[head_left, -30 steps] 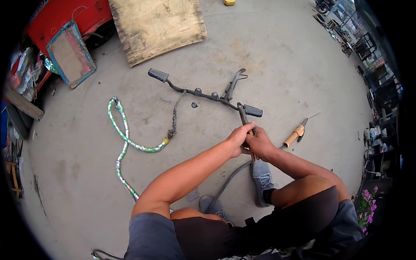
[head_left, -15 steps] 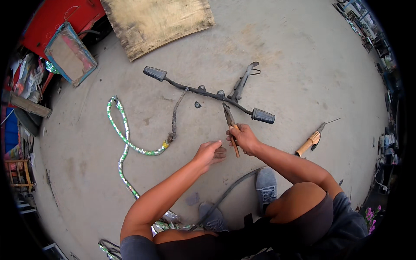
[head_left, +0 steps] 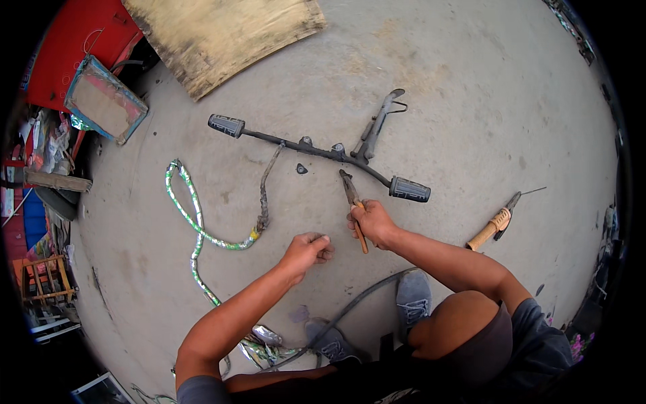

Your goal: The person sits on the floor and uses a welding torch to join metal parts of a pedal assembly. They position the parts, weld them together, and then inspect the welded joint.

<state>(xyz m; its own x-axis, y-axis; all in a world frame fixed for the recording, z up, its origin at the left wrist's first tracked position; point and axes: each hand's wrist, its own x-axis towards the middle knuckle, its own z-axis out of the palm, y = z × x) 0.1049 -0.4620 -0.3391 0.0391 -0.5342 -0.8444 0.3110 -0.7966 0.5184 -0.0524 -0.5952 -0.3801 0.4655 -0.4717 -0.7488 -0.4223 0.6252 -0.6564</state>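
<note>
My right hand [head_left: 372,223] is wrapped round pliers [head_left: 357,219] with orange handles, their jaws pointing away from me, just short of a motorcycle footrest bar [head_left: 316,152]. Whether the jaws grip anything is too small to tell. Rubber foot pegs cap both ends of the bar, and a side stand [head_left: 378,128] sticks out from it. Nearer to me and left of the pliers, my left hand [head_left: 306,254] hovers with its fingers curled in and nothing visible in them. A small dark piece [head_left: 301,169] lies beside the bar.
A green-and-silver wrapped cable [head_left: 199,219] loops at left; its dark rod end [head_left: 266,192] meets the bar. At right lies a welding electrode holder [head_left: 494,225] with a wooden handle. Plywood [head_left: 229,37] and a framed panel [head_left: 108,101] are at far left. A black hose [head_left: 356,296] crosses my shoes.
My left hand has drawn back to the left, away from the pliers, and its fingers have curled in more. My right hand keeps hold of the pliers. The view has shifted slightly.
</note>
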